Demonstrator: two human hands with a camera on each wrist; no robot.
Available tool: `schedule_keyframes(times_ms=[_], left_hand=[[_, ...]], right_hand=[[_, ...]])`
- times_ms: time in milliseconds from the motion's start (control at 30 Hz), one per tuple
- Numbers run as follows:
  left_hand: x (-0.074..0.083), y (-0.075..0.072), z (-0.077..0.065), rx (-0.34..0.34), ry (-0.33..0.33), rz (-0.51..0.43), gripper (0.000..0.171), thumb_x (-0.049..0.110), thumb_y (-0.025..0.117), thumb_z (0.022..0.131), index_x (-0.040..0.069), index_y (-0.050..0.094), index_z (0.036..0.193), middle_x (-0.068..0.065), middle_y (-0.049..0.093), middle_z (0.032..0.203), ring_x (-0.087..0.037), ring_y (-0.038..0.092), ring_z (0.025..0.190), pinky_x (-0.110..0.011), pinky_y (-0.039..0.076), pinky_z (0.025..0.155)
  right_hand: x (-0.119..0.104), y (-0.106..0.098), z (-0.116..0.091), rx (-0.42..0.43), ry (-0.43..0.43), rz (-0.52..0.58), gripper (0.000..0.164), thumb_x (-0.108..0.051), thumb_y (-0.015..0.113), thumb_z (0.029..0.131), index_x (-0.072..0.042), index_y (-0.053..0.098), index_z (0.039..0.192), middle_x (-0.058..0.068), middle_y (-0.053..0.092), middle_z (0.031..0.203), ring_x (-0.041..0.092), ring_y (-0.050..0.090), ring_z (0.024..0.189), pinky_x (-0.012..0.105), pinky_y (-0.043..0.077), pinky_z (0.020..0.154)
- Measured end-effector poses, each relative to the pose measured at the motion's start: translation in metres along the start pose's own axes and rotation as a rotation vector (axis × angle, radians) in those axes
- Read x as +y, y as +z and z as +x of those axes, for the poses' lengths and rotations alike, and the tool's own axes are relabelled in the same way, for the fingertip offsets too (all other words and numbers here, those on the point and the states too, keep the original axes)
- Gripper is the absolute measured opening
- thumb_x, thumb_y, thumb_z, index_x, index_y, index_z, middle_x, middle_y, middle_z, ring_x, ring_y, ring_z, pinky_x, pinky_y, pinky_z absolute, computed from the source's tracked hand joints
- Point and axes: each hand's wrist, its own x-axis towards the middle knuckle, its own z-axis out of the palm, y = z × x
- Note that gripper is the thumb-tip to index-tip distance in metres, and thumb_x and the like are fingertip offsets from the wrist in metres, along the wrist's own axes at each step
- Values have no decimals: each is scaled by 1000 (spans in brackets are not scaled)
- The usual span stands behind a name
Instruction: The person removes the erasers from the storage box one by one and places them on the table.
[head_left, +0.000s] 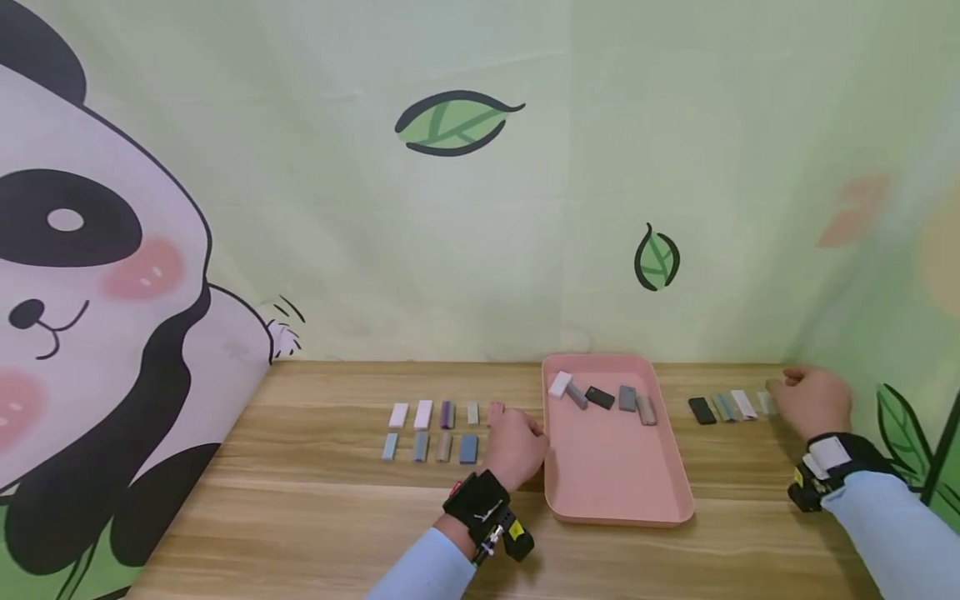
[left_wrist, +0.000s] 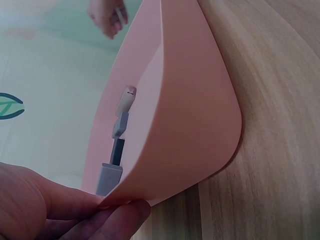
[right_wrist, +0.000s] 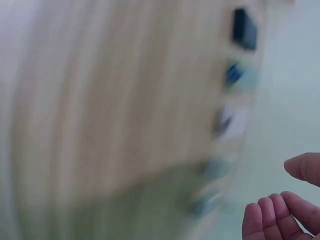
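Observation:
My left hand (head_left: 516,450) grips the left wall of a pink tray (head_left: 618,479). In the left wrist view its thumb and fingers pinch the tray's rim (left_wrist: 187,95). Inside the tray, toward the back, lie small blocks: a white one (head_left: 560,384), a black one (head_left: 600,397), two grey ones and a brownish one (head_left: 646,410). Over the far right of the table, my right hand (head_left: 813,402) holds nothing. Its thumb and fingers stand apart in the right wrist view. Beside it is a short row with a black block (head_left: 702,410) and a white block (head_left: 743,405).
Left of the tray, several small blocks stand in two rows, among them a purple one (head_left: 447,414), a blue one (head_left: 468,448) and a pink one (head_left: 495,412) partly behind my left hand. A printed cloth (head_left: 480,250) hangs behind the wooden table (head_left: 315,500).

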Motion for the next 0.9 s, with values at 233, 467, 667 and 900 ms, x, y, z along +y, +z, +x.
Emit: schedule_keyframes(times_ms=[233, 467, 667, 900], left_hand=[[0, 0, -1, 2, -4, -1, 21, 15, 63, 85, 7, 69, 68, 0, 57, 51, -13, 53, 45, -26, 41, 42], [0, 0, -1, 3, -9, -1, 22, 14, 63, 86, 7, 69, 67, 0, 56, 50, -13, 52, 45, -26, 40, 41], [0, -1, -1, -2, -14, -15, 22, 14, 62, 86, 7, 70, 67, 0, 55, 50, -13, 52, 44, -26, 40, 41], [0, -1, -1, -3, 6, -18, 24, 14, 62, 86, 6, 69, 65, 0, 54, 49, -13, 51, 43, -27, 40, 40]], right_hand=[[-65, 7, -3, -36, -184, 83, 44, -25, 59, 88, 9, 59, 114, 29, 62, 104, 39, 59, 90, 49, 47, 71], [-123, 26, -11, -206, -309, 99, 48, -30, 60, 89, 2, 55, 124, 25, 56, 120, 39, 53, 108, 53, 45, 85], [-157, 45, -17, -356, -367, 86, 47, -22, 59, 88, 2, 51, 128, 25, 50, 130, 40, 46, 120, 55, 41, 96], [-170, 74, -22, -431, -387, 59, 47, -15, 61, 83, 4, 53, 125, 24, 54, 125, 34, 55, 101, 39, 51, 76]])
